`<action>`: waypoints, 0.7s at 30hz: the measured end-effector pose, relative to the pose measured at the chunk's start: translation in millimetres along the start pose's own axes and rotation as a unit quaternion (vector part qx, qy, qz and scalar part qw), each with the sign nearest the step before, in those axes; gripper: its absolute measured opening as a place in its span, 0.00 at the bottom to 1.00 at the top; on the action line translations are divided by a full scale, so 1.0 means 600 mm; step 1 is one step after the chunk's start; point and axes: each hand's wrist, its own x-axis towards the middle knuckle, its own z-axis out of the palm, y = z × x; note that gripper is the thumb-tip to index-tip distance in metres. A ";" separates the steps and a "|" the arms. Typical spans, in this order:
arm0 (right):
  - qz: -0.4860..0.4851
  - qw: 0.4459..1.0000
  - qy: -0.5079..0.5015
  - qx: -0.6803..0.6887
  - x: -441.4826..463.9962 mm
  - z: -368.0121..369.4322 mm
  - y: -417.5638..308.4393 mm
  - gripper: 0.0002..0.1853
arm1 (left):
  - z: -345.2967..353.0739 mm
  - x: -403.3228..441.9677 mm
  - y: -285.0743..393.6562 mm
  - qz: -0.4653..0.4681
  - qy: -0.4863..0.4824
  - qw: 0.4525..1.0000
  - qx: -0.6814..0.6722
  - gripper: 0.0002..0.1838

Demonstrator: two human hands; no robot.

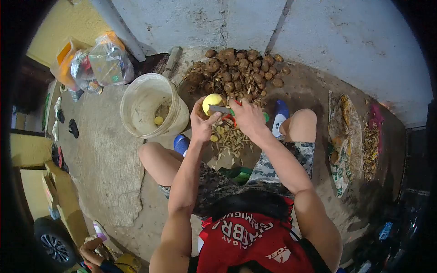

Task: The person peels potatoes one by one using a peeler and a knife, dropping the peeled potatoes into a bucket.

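Between my knees, my left hand [202, 120] holds a round yellow peeled piece [212, 103], perhaps a potato, with the fingers wrapped round its left side. My right hand [247, 115] is closed round the handle of a knife [220, 109]. The grey blade points left and lies against the lower part of the yellow piece. Green and red parts show around my right fingers. Below both hands, a heap of pale peelings [231, 140] lies on the ground. Past them, a pile of brown, dirt-covered round tubers [246, 68] rests near the wall.
A whitish bucket [180, 119] with a yellow piece inside stands left of my hands. Filled plastic bags [108, 63] sit farther left. An open sack [347, 136] lies at the right. At the bottom left are another person's arm [91, 251] and a wheel [54, 245].
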 end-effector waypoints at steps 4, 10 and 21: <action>0.031 0.999 -0.024 0.025 0.012 0.010 0.020 0.19 | -0.007 -0.001 -0.015 0.010 -0.011 1.000 0.013 0.35; 0.054 0.976 -0.103 0.183 0.008 -0.014 0.033 0.26 | -0.006 0.005 -0.007 -0.006 -0.058 0.998 -0.019 0.38; 0.084 0.943 -0.212 0.244 0.025 -0.004 0.058 0.44 | -0.022 -0.002 -0.011 -0.022 -0.095 0.994 -0.045 0.45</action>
